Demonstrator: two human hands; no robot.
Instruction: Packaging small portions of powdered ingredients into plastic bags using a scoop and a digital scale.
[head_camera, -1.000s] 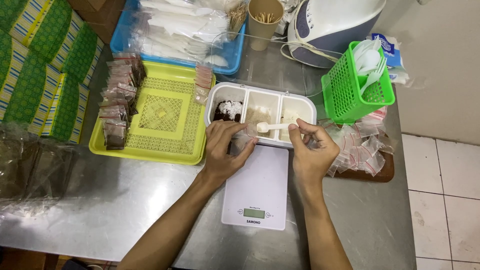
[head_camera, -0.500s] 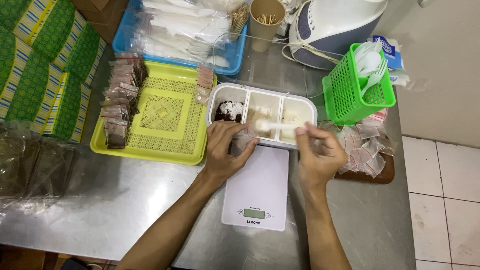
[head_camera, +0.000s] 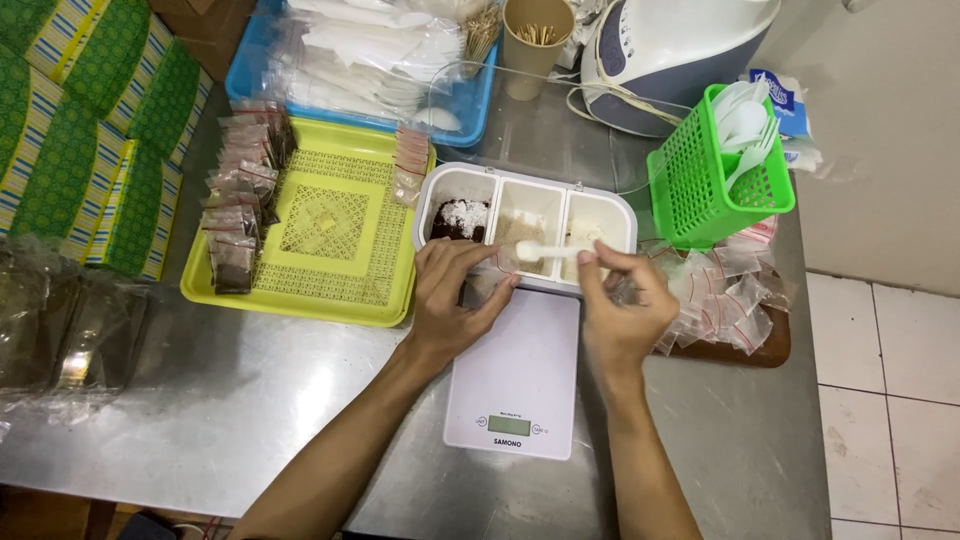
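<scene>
Two sets of fingers are closed: a white plastic spoon (head_camera: 548, 250) is gripped by the right hand (head_camera: 625, 310), a small clear plastic bag (head_camera: 487, 283) pinched by the left hand (head_camera: 452, 292), above a white digital scale (head_camera: 518, 375) beside a white three-compartment box (head_camera: 525, 222) on the steel desk (head_camera: 250, 400).

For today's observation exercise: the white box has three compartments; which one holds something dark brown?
The left compartment, by the yellow tray. It holds dark brown powder with white on top; the middle one holds tan powder, the right one pale.
</scene>
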